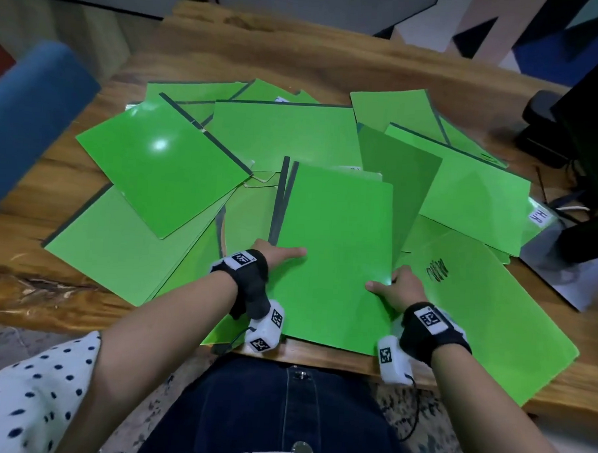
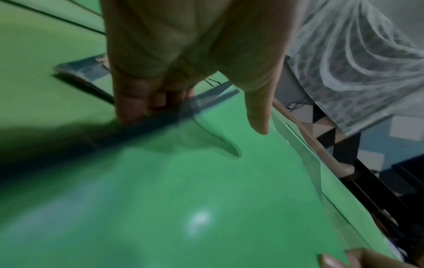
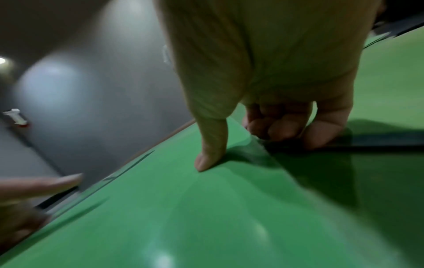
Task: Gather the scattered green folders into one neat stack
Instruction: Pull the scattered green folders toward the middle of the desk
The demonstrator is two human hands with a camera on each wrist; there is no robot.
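Note:
Several green folders lie scattered and overlapping across the wooden table (image 1: 264, 53). In the middle front, a folder (image 1: 334, 248) with a dark spine sits on top of another with its spine just beside it. My left hand (image 1: 281, 256) grips their spine edge. In the left wrist view the left hand (image 2: 197, 117) has its fingers curled at the spine and its thumb (image 2: 259, 125) over the cover (image 2: 206, 181). My right hand (image 1: 399, 287) grips the opposite edge. Seen from the right wrist, the right hand (image 3: 246, 146) presses its thumb (image 3: 206, 161) on the cover (image 3: 206, 208), with fingers curled under the edge.
A blue chair back (image 1: 31, 118) stands at the table's left. Dark equipment (image 1: 589, 136) and cables crowd the right end. A folder with handwriting (image 1: 485, 323) overhangs the front edge at the right. A large folder (image 1: 159, 165) lies tilted at the left.

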